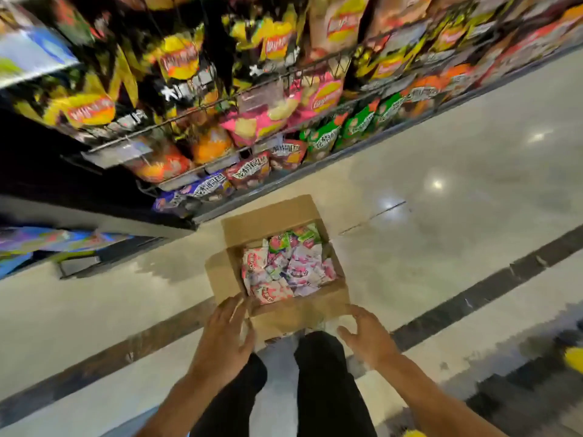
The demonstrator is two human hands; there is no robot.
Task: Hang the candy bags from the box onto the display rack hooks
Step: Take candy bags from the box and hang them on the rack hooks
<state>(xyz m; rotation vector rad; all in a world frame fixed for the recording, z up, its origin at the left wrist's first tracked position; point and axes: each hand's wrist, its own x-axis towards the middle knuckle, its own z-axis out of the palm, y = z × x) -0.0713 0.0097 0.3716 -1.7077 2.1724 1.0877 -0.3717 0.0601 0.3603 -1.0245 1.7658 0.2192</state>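
An open cardboard box (271, 216) sits on the shiny floor in front of my feet. Inside lie several pink, white and green candy bags (285, 268). My left hand (225, 334) is at the box's near left corner, fingers straight, touching the flap there. Beside the near right corner hovers my right hand (366, 334), fingers spread and relaxed, holding nothing. The display rack (202, 111) stands beyond the box, upper left, with wire rails and hanging snack bags.
The rack is packed with yellow, pink, orange and green snack bags (318, 93). A dark gap (41, 165) shows at the rack's left. My dark-trousered legs (325, 386) stand just behind the box. Pale floor (457, 184) with a dark stripe extends right.
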